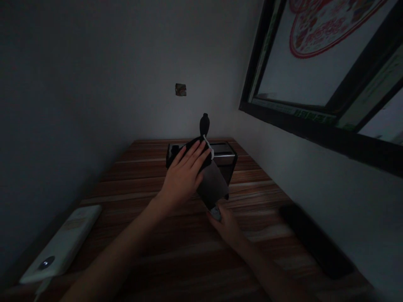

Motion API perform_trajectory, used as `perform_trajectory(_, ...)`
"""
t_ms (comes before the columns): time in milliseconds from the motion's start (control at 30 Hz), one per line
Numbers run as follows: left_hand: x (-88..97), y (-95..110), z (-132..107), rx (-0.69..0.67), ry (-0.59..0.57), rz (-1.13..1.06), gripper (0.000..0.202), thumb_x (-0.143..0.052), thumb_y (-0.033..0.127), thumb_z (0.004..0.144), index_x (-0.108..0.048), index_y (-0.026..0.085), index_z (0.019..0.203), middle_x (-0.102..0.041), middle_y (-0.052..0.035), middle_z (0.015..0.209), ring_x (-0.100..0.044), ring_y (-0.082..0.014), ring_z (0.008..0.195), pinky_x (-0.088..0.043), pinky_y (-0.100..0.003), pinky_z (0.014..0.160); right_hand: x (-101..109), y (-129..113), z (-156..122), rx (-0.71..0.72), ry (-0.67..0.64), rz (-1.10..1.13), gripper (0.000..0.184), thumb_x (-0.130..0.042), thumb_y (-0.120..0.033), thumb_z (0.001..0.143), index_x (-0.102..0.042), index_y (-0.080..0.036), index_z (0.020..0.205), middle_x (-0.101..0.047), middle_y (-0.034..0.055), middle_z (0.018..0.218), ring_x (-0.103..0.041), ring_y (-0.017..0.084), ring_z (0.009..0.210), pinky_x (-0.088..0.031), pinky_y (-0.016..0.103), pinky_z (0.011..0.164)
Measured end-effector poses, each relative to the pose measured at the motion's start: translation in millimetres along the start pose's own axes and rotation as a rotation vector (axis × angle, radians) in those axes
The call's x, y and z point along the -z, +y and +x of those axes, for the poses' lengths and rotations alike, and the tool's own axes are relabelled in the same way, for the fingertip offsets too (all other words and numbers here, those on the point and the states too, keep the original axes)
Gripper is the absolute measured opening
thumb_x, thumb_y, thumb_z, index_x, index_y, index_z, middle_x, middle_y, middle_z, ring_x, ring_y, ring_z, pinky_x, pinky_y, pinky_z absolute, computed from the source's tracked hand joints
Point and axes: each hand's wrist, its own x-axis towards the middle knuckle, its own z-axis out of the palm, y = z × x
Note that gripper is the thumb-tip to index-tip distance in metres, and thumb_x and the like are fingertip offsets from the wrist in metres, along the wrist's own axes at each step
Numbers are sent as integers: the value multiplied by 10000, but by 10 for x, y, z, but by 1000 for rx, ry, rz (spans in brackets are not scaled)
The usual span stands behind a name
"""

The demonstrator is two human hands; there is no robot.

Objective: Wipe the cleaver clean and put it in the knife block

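Note:
A flat grey rectangular object [214, 182] with a black lower corner is held at a tilt above the table. My right hand [228, 224] is closed around a small pale piece [215, 212] at its lower end. My left hand [185, 170] lies over a dark black bundle [204, 163] at the upper end, fingers curved across it and thumb by the grey object's edge. A black rounded tip [204, 124] rises above the fingers, with a white cord-like strip [208, 144] beside it. Dim light hides what the bundle is. Just behind stands a slotted toaster-like box [225, 154].
The wood-grain table [151, 180] meets walls at the back and right. A white power-bank-like device [64, 243] with a cable lies at the left, and a black phone-like slab [315, 241] at the right. Above the right side is a dark-framed window [283, 121].

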Motion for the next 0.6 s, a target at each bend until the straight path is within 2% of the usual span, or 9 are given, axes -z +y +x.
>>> perform_trajectory(133, 27, -29, 7, 39, 9, 16, 539, -433, 170, 873, -305, 156, 1396, -267, -66, 1498, -177, -184, 1394, -170, -415, 1140, 3, 8, -1, 21, 1, 2, 262, -512, -324, 835, -589, -143, 1008, -669, 76, 790, -626, 211, 748, -457, 278, 659)
perform_trajectory(300, -33, 55, -14, 49, 27, 17, 532, -428, 171, 873, -311, 152, 1392, -273, -80, 1494, -190, -204, 1391, -166, -442, 1136, -5, 37, -4, 20, 19, -9, 242, -517, -330, 830, -603, -147, 964, -672, 78, 774, -624, 205, 718, -460, 277, 645)
perform_trajectory(500, -115, 170, -51, -21, -14, -26, 531, -423, 172, 870, -317, 135, 1388, -275, -87, 1493, -192, -205, 1390, -173, -431, 1135, -4, 26, -11, -3, 25, 46, 249, -517, -312, 830, -578, -148, 1008, -670, 65, 796, -614, 189, 710, -449, 262, 628)
perform_trajectory(600, -151, 234, -73, -51, -32, -39, 537, -427, 184, 870, -312, 140, 1393, -270, -86, 1495, -199, -205, 1388, -184, -428, 1132, -23, 43, -6, -16, 40, 52, 195, -525, -296, 819, -580, -152, 938, -660, 51, 758, -600, 174, 662, -442, 252, 606)
